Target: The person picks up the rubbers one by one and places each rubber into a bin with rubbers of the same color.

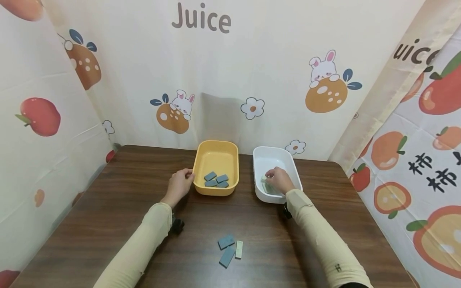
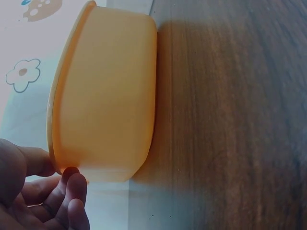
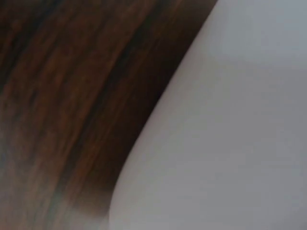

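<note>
At the left rim of a yellow plastic bin [image 1: 217, 147], my left hand [image 1: 179, 186] pinches the edge between thumb and curled fingers [image 2: 76, 187]. Several blue-grey rectangular blocks [image 1: 216, 180] lie inside, toward the bin's near end. My right hand [image 1: 280, 180] reaches into a white plastic bin [image 1: 275, 152], its fingertips on a pale green block [image 1: 264, 178]. More pale green shows on the bin floor beneath, partly covered by the hand. The right wrist view has only the white bin's outer wall [image 3: 225, 143] beside the wood, with no fingers in sight.
On the dark wooden table [image 1: 194, 256], nearer me, lie two blue-grey blocks [image 1: 227, 257] and one pale green block [image 1: 239, 249]. Behind the bins hangs a printed fabric curtain [image 1: 223, 72], which also rises along the left and right sides.
</note>
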A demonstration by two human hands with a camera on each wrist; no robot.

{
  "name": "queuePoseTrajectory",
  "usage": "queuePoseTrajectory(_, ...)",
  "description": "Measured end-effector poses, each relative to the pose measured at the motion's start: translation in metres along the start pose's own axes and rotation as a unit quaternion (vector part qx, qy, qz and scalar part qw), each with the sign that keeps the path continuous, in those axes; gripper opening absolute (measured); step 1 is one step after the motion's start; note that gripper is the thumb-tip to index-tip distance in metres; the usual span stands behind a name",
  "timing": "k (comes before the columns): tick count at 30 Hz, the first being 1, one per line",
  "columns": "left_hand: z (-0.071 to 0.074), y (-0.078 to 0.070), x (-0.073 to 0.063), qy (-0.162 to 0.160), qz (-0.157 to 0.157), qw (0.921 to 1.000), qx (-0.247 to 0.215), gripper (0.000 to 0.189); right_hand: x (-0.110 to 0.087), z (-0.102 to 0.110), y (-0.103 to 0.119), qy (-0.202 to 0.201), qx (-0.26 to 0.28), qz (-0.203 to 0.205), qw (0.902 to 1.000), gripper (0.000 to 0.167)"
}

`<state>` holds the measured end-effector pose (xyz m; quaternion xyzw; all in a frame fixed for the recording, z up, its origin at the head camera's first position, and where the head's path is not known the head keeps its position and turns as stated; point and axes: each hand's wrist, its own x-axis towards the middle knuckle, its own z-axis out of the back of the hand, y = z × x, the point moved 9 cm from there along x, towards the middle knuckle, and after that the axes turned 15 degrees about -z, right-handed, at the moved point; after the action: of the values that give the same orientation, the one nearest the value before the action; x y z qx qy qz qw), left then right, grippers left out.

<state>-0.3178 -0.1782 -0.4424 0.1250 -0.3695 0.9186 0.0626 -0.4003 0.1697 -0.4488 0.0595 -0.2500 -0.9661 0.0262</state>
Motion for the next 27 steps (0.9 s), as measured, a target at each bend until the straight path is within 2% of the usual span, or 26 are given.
queuePoseTrajectory(10, 0.0014, -0.0005, -0.0002, -0.003, -0.009, 1.0, -0.001, 0.035, 0.0045, -0.0022, 0.0026, -0.002, -0.026, 0.009, 0.9996, 0.022)
queuePoseTrajectory(17, 0.0005, -0.0005, -0.0015, 0.0, -0.008, 1.0, -0.001, 0.035, 0.006, -0.0077, 0.001, 0.002, -0.046, 0.001, 0.9989, 0.021)
queuePoseTrajectory(27, 0.0019, -0.0004, -0.0021, -0.005, -0.007, 1.0, -0.004, 0.035, 0.0036, -0.0078, 0.0, 0.016, -0.034, -0.018, 0.9991, 0.019)
